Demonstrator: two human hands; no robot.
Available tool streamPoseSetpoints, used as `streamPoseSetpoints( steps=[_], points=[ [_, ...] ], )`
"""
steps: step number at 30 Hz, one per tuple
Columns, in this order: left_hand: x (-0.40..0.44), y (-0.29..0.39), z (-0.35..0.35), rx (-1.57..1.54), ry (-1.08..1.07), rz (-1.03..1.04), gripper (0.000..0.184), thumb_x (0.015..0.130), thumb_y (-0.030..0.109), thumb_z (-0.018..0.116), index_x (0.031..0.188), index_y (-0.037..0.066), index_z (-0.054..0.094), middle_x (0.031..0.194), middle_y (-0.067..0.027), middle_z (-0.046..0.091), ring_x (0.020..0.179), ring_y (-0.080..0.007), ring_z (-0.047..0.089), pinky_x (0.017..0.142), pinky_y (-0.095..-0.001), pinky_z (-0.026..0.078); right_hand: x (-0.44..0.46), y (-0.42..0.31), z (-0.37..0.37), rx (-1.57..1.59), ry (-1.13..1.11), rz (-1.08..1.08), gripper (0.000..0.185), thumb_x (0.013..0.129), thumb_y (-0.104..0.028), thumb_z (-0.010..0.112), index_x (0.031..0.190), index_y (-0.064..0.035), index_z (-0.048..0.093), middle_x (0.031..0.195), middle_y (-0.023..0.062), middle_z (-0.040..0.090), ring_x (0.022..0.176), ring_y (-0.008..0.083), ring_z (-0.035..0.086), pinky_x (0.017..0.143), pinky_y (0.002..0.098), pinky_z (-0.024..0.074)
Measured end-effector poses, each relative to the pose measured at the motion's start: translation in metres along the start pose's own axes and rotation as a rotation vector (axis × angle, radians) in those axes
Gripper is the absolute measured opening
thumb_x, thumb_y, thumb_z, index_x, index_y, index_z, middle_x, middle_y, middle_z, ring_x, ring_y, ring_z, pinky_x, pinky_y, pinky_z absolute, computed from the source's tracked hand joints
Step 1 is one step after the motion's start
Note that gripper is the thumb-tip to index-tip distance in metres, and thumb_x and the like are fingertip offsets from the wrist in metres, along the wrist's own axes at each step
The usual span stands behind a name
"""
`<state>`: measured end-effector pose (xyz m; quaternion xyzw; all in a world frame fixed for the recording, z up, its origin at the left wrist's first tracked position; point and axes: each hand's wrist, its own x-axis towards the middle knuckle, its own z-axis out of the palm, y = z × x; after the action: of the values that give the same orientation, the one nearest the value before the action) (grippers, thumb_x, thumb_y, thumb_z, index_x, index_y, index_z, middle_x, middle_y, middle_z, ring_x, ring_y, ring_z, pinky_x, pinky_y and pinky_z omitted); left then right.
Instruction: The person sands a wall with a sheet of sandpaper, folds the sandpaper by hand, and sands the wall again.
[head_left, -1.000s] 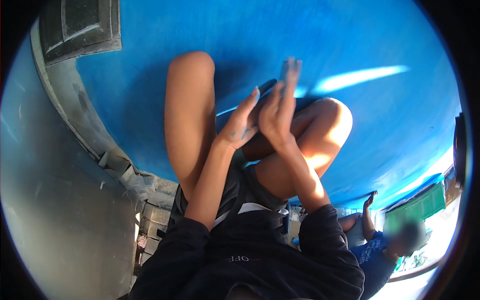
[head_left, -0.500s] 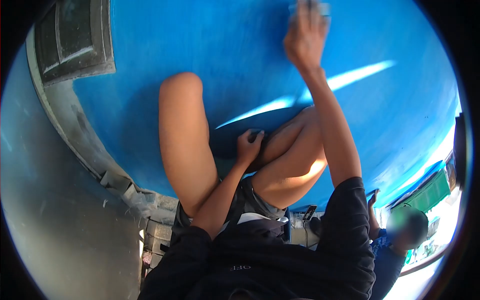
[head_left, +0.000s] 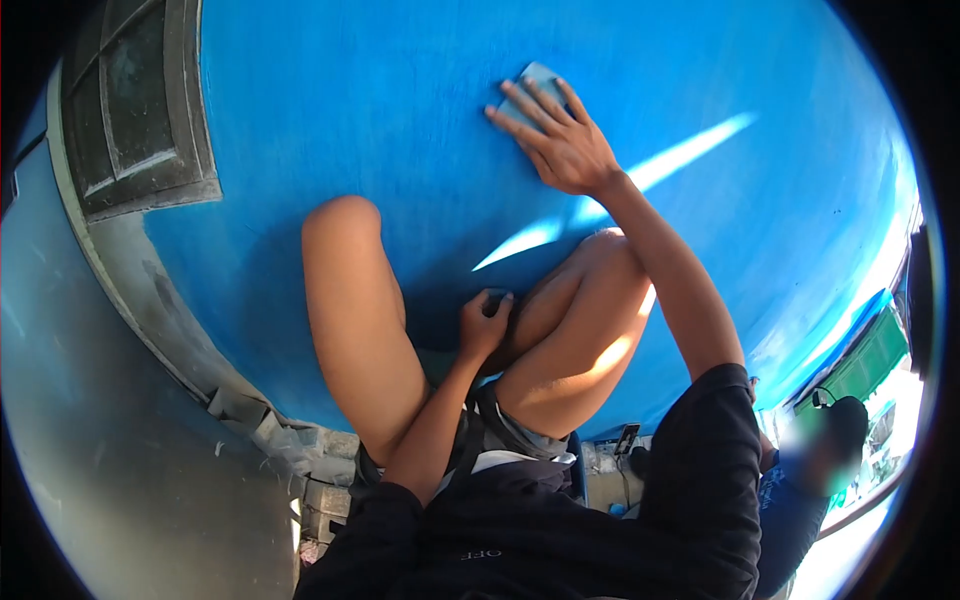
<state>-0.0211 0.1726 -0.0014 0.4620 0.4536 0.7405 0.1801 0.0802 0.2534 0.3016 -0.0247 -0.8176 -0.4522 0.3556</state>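
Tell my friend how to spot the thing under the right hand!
Find the big blue wall, then the right hand spread on it above the slanting bright streak. Under its fingers is a flat piece, one corner poking out, paler and grayer than the wall.

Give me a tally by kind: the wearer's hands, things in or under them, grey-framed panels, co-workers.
Wearer's hands: 2 (left hand, right hand)
Things in or under them: 2 (dark item, pale sheet)
Grey-framed panel: 1
Co-worker: 1
Total: 6
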Motion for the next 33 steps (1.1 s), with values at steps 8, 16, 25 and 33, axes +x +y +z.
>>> streamPoseSetpoints(
  steps=[8, 16, 25, 33],
  points=[
    [-0.003, 0.006, -0.001, 0.030, -0.021, 0.006, 0.018, 0.095, 0.013, 0.070, 0.101, -0.003, 0.072, 0.092, -0.0135, 0.076, 0.086, -0.0149, 0.071, 0.079, -0.0304, 0.054, -0.009, 0.005, -0.002, -0.025, -0.055, -0.063, 0.051, 0.103, -0.028, 0.052, 0.153, -0.0363, 0.044, 0.164, 0.0043, 0.035, 0.150, 0.0268, 0.034, 0.125, 0.0527, 0.0199],
    [-0.003, 0.001, -0.002, 0.020, -0.011, -0.004, 0.018, 0.095, 0.014, 0.069, 0.101, -0.003, 0.072, 0.092, -0.0138, 0.076, 0.086, -0.0155, 0.071, 0.079, -0.0310, 0.054, -0.008, 0.022, -0.013, -0.107, 0.173, 0.272, 0.053, 0.095, -0.018, 0.060, 0.146, -0.0303, 0.053, 0.154, 0.0060, 0.046, 0.144, 0.0283, 0.042, 0.121, 0.0513, 0.0259],
    [-0.004, 0.001, -0.002, 0.079, -0.027, 0.027, 0.019, 0.094, 0.016, 0.071, 0.101, -0.002, 0.072, 0.092, -0.0148, 0.076, 0.086, -0.0169, 0.072, 0.079, -0.0329, 0.054, -0.043, 0.046, -0.029, -0.161, 0.213, 0.332, 0.054, 0.091, -0.013, 0.059, 0.145, -0.0212, 0.055, 0.150, 0.0161, 0.049, 0.139, 0.0374, 0.044, 0.114, 0.0505, 0.0328],
    [-0.003, 0.003, -0.001, 0.070, -0.004, -0.029, 0.020, 0.094, 0.016, 0.071, 0.103, -0.001, 0.073, 0.091, -0.0145, 0.076, 0.085, -0.0163, 0.071, 0.079, -0.0312, 0.054, -0.105, 0.057, -0.012, -0.268, 0.402, 0.516, 0.050, 0.089, -0.010, 0.059, 0.139, -0.0117, 0.061, 0.143, 0.0250, 0.052, 0.132, 0.0466, 0.048, 0.112, 0.0594, 0.0329]
  ],
)
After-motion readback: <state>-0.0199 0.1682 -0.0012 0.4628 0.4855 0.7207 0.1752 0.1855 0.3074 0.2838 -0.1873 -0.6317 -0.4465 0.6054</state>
